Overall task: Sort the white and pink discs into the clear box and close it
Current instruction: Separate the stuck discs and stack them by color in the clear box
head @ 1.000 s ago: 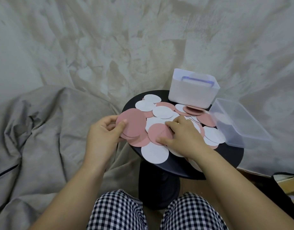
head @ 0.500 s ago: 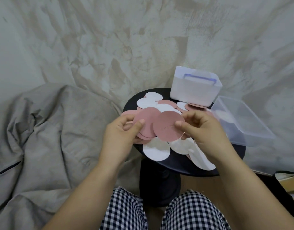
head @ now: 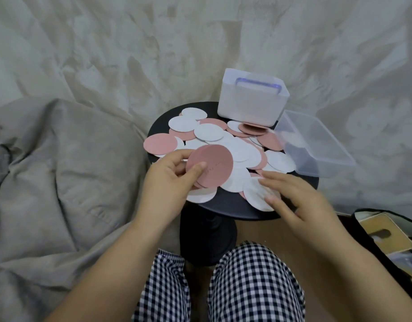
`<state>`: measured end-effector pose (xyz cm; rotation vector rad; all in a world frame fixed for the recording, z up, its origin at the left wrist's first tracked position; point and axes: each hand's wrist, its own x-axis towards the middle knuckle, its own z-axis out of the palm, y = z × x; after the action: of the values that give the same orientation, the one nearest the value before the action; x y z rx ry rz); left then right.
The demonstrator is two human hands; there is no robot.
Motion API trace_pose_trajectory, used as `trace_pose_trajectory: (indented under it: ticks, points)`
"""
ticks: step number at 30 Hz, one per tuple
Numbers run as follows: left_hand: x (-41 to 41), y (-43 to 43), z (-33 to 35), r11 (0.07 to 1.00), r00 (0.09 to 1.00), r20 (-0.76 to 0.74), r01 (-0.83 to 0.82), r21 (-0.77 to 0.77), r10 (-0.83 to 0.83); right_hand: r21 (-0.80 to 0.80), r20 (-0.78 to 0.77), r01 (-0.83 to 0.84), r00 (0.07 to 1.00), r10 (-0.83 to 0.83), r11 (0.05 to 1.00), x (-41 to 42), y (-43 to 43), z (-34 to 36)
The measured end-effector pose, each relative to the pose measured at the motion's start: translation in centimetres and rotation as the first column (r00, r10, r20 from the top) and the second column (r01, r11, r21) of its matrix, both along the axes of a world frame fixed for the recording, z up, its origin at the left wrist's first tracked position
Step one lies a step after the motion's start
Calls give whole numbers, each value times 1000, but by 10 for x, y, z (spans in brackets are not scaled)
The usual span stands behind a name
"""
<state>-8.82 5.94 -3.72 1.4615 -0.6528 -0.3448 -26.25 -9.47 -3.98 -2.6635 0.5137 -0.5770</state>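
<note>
Several white discs [head: 209, 132] and pink discs [head: 159, 143] lie scattered and overlapping on a small round black table [head: 226, 203]. My left hand [head: 170, 180] holds a small stack of pink discs [head: 212, 166] just above the table's left side, thumb on the top one. My right hand [head: 291, 194] reaches over the table's front right with straight fingers on a white disc [head: 256, 194]. The clear box [head: 316, 145] sits open at the table's right edge. Its white lid with a purple handle [head: 251, 101] stands at the back.
A grey crumpled cloth [head: 61, 170] covers the surface to the left and behind. My checked trousers [head: 223, 287] fill the lower foreground. At the lower right edge a dark bag [head: 391, 240] holds tan items. The table's black pedestal [head: 207, 233] stands between my knees.
My right hand passed a pink disc onto the stack in my left hand, let go, and moved down right to a white disc. The left hand keeps the stack.
</note>
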Motion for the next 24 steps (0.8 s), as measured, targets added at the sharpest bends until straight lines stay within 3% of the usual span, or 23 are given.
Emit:
trace_pose_trajectory:
  ticks: [4,9,16,21,24]
  points:
    - [-2,-1,-2,1000,1000,16,-11,9,10,-105,-263,-143,958,111,984,-19,3,-23]
    - [-8,-2,-2,1000,1000,12,21,17,-21,-186,-423,-88,906,1,979,-8,-8,-25]
    - [-6,1,-4,1000,1000,9,19,-18,-19,-116,-331,-147,938,101,982,-12,3,-25]
    - [-11,-2,-7,999,999,34,35,35,-36,-165,-311,-61,950,7,984,-3,-1,-29]
    - [-17,-5,-7,993,991,89,93,68,-99,90,-136,-47,989,59,995,-1,5,-23]
